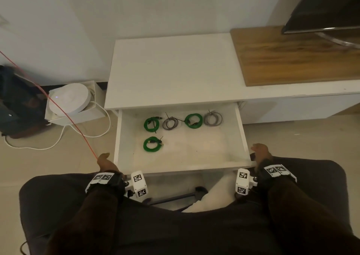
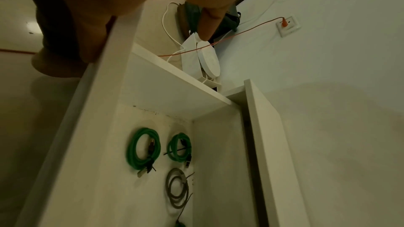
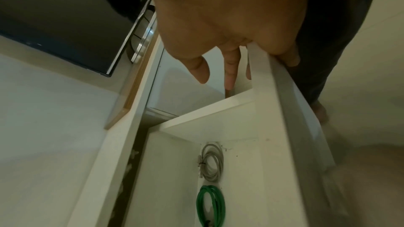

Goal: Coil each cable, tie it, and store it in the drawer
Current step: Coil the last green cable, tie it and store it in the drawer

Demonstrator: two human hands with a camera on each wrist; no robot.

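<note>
The white drawer (image 1: 185, 168) stands pulled out toward me. Inside lie three green coils (image 1: 152, 124) (image 1: 193, 120) (image 1: 153, 144) and two grey coils (image 1: 170, 123) (image 1: 213, 118), each bound with a dark tie. My left hand (image 1: 105, 160) grips the left end of the drawer front (image 2: 87, 127), one finger (image 2: 208, 21) pointing down outside it. My right hand (image 1: 260, 153) pinches the right end of the front panel (image 3: 284, 110), with its fingers (image 3: 229, 72) behind the panel and the thumb on the near side. Neither hand holds a cable.
A taut orange cable (image 1: 58, 108) runs from a wall socket (image 2: 286, 25) past my left hand. On the floor at left are a round white device in a box (image 1: 69, 99), a loose white cord (image 1: 58, 143) and a dark bag (image 1: 17, 102). A TV (image 1: 321, 7) stands on the wooden top (image 1: 292, 60).
</note>
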